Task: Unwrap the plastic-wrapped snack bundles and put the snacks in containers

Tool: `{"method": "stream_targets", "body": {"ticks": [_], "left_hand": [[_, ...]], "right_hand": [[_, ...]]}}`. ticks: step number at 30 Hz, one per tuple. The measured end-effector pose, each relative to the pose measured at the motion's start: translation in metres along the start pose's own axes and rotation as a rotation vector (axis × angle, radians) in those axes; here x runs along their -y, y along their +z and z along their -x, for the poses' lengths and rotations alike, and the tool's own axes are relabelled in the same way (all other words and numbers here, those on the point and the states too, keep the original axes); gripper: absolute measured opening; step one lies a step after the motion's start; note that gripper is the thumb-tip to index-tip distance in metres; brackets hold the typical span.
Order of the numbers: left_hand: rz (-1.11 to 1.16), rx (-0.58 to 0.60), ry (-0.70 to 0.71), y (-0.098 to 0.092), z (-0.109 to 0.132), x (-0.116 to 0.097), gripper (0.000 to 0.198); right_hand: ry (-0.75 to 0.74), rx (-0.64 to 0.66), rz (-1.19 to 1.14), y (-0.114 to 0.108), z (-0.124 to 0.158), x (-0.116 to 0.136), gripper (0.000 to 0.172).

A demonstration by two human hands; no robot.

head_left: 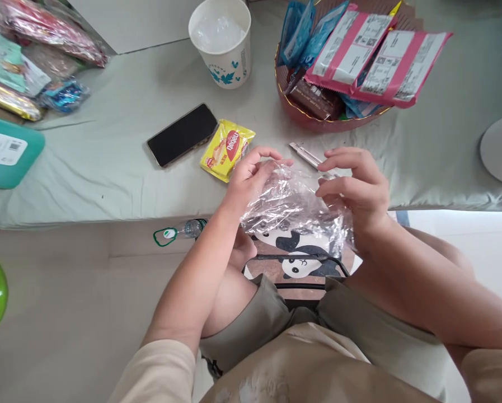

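Note:
A crumpled clear plastic wrapper (284, 196) stretches between my two hands, above my lap at the table's front edge. My left hand (253, 179) has its fingers curled over the wrapper's left side. On the other side my right hand (357, 190) grips the wrapper with bent fingers, its fingertips partly hidden behind the film. A slim silvery tool (304, 155) lies on the cloth just beyond, its near end by my right fingertips. Left of my left hand rests a yellow Nabati snack packet (228, 150), beside a black phone (182, 134).
Behind stand a paper cup (221, 50) with clear plastic inside and a red bowl (288, 103) heaped with snack packs. Bagged packets (57, 33) and a teal container (11, 151) are at left. Below the table are a plastic bottle (192, 228) and a panda-print surface (301, 264).

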State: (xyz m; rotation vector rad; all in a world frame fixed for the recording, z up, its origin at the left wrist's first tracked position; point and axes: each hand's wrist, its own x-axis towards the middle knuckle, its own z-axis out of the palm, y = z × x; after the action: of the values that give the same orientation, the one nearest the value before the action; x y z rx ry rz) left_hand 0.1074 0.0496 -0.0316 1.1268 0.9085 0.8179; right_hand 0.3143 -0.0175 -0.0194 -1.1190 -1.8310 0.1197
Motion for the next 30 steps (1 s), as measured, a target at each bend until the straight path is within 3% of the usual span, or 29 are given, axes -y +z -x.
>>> {"method": "stream_targets", "body": {"ticks": [3, 8, 9, 12, 14, 16, 18, 20, 22, 26, 30], "left_hand": [[0.004, -0.027, -0.078, -0.004, -0.002, -0.005, 0.017], [-0.071, -0.056, -0.188, -0.015, -0.002, -0.009, 0.016], [-0.079, -0.061, -0.192, -0.017, -0.001, -0.01, 0.017], [-0.069, -0.058, -0.189, -0.019, 0.002, -0.014, 0.025], [-0.045, -0.012, -0.206, -0.017, 0.005, -0.017, 0.029], [-0.015, 0.045, -0.231, -0.013, 0.007, -0.018, 0.03], [0.007, 0.059, -0.227, -0.011, 0.007, -0.017, 0.029], [-0.001, 0.037, -0.205, -0.012, 0.007, -0.016, 0.027], [-0.035, 0.001, -0.187, -0.016, 0.006, -0.016, 0.024], [0.012, -0.037, -0.172, -0.026, 0.005, -0.015, 0.033], [0.139, 0.101, -0.244, -0.021, 0.007, -0.011, 0.062]], "right_hand": [[-0.079, 0.028, 0.113, 0.004, 0.002, -0.011, 0.029], [0.006, 0.133, 0.133, 0.007, 0.009, -0.024, 0.019], [0.028, 0.136, 0.073, 0.007, 0.009, -0.025, 0.025], [0.142, 0.111, -0.193, 0.005, 0.007, -0.023, 0.064], [0.245, 0.141, -0.352, 0.004, 0.003, -0.017, 0.073], [0.349, 0.223, -0.434, 0.003, -0.003, -0.009, 0.067], [0.482, 0.274, -0.421, 0.004, -0.008, -0.001, 0.045], [0.642, 0.237, -0.376, 0.004, -0.01, 0.005, 0.025], [0.754, 0.157, -0.394, 0.004, -0.011, 0.009, 0.019], [0.805, 0.097, -0.495, 0.006, -0.01, 0.013, 0.017], [0.727, -0.013, -0.268, 0.012, -0.006, 0.011, 0.008]]}}
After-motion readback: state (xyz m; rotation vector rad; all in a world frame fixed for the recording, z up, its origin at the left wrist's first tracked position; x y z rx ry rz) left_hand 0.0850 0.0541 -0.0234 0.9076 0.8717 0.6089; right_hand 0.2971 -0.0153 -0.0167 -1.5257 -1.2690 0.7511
